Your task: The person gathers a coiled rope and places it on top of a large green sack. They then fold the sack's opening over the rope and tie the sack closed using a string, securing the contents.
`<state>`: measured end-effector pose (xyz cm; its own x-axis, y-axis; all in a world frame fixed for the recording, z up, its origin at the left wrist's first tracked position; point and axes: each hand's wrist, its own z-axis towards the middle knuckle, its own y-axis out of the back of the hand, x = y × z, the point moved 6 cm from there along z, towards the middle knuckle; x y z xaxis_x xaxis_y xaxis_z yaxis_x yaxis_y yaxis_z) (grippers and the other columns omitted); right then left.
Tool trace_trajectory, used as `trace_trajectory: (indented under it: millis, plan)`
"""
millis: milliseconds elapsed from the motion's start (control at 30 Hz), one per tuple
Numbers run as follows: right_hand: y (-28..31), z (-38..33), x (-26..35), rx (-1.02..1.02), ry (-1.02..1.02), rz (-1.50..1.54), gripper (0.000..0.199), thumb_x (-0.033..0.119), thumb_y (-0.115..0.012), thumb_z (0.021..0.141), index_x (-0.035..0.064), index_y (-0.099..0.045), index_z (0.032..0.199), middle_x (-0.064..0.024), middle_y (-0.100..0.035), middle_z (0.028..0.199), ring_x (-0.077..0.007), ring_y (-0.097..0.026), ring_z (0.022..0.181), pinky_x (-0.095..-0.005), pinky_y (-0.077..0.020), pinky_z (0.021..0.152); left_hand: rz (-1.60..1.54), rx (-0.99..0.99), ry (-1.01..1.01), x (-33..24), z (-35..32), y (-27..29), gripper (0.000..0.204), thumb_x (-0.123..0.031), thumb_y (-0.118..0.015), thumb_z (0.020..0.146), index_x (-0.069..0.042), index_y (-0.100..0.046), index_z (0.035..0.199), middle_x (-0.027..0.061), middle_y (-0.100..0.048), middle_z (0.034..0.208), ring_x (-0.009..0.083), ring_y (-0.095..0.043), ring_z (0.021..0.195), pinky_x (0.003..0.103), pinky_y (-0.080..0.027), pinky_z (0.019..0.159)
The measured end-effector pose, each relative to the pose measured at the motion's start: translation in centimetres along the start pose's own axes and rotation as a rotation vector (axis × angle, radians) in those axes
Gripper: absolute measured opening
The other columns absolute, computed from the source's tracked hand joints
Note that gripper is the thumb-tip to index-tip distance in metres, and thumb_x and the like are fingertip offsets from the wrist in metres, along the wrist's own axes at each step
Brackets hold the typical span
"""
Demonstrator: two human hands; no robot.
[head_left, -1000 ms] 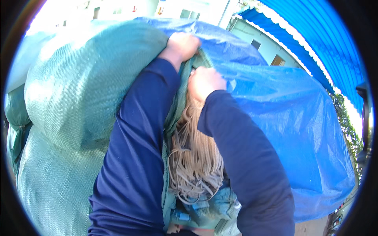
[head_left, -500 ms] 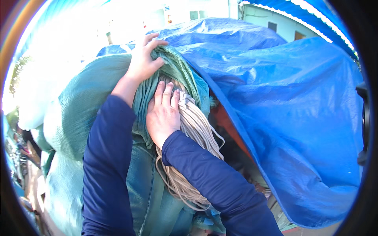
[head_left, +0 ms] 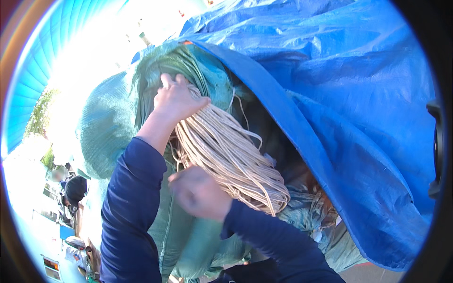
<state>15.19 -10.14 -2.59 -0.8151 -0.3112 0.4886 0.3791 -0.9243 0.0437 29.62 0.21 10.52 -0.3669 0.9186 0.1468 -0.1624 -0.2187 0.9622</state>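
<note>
Left hand [head_left: 177,100] splayed atop rope [head_left: 231,151]; right hand [head_left: 200,192] lower than before, blurred, grip unclear

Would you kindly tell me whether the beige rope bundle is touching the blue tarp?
Apart: the head view shows a dark gap between the beige rope bundle and the facing edge of the blue tarp.
</note>
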Motion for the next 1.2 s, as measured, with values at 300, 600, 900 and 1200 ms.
trace_trajectory:
  millis: [300, 600, 900, 1200]
  plan:
    - [7.8, -1.2, -17.7, 0.234, -0.977, -0.222, 0.066, 0.057, -0.041, 0.106, -0.0023, -0.071, 0.109, -0.0301, -0.071, 0.108, -0.047, -0.066, 0.107, -0.0534, -0.0491, 0.095, -0.449, -0.44, 0.138, 2.8, -4.7, -7.2, 0.127, -0.034, -0.09, 0.066, 0.004, -0.014, 0.161, 0.0323, -0.053, 0.14, 0.0434, -0.057, 0.13, 0.044, -0.049, 0.109]
    - [-8.3, 0.3, 1.6, 0.13, -0.36, -0.226, 0.063, 0.046, -0.076, 0.086, -0.0089, -0.064, 0.115, -0.0302, -0.056, 0.129, -0.0474, -0.057, 0.119, -0.0483, -0.0476, 0.103, -0.257, -0.549, -0.604, 2.8, -9.8, 5.1, 0.046, -0.004, -0.064, 0.081, -0.002, -0.068, 0.127, 0.02, -0.072, 0.121, 0.0364, -0.071, 0.107, 0.042, -0.056, 0.094]
    - [-2.5, -5.3, 0.0, 0.467, -0.284, 0.205, 0.044, 0.027, -0.074, 0.091, -0.0014, -0.068, 0.124, -0.0248, -0.065, 0.134, -0.0396, -0.061, 0.127, -0.0467, -0.0471, 0.111, 0.633, 0.15, -0.984, 0.1, -10.5, -12.5, 0.042, -0.035, -0.059, 0.098, -0.006, -0.069, 0.127, 0.0093, -0.055, 0.148, 0.0292, -0.037, 0.151, 0.062, -0.014, 0.127]
    - [-1.8, -9.4, -14.1, 0.272, -0.928, -0.061, 0.074, 0.05, -0.057, 0.1, -0.008, -0.045, 0.144, -0.034, -0.067, 0.121, -0.046, -0.068, 0.11, -0.0481, -0.0551, 0.094, 0.44, 0.27, -0.887, 0.2, -12.0, -6.7, 0.047, -0.041, -0.058, 0.095, 0.001, -0.074, 0.079, 0.015, -0.068, 0.092, 0.0293, -0.065, 0.097, 0.045, -0.043, 0.103]
